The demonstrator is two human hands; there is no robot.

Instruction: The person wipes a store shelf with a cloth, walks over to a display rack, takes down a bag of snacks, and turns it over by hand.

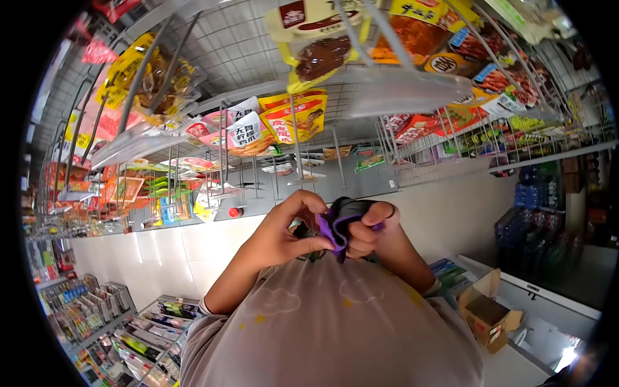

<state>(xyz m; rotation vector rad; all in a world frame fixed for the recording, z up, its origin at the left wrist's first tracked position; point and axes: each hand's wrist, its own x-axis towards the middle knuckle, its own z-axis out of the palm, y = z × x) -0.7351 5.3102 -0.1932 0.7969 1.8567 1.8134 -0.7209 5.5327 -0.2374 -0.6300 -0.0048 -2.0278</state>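
Close in front of my chest, both hands hold a crumpled dark grey cloth with a purple edge (331, 233). My left hand (284, 229) pinches its purple edge between thumb and fingers, on the left side. The fingers of my right hand (369, 231) are curled round the other side, thumb on top. The cloth is bunched into folds, and part of it is hidden behind the fingers. Beyond my hands stands a wire rack with hooks, where a yellow snack packet (293, 119) and a white-and-pink snack packet (245, 135) hang.
More packets (322, 58) hang higher on the rack, and a wire basket (451, 129) of snacks is at right. A red-capped item (235, 212) sits on the bottom shelf. Low goods shelves (90, 309) stand at lower left, an opened cardboard box (490, 309) at lower right.
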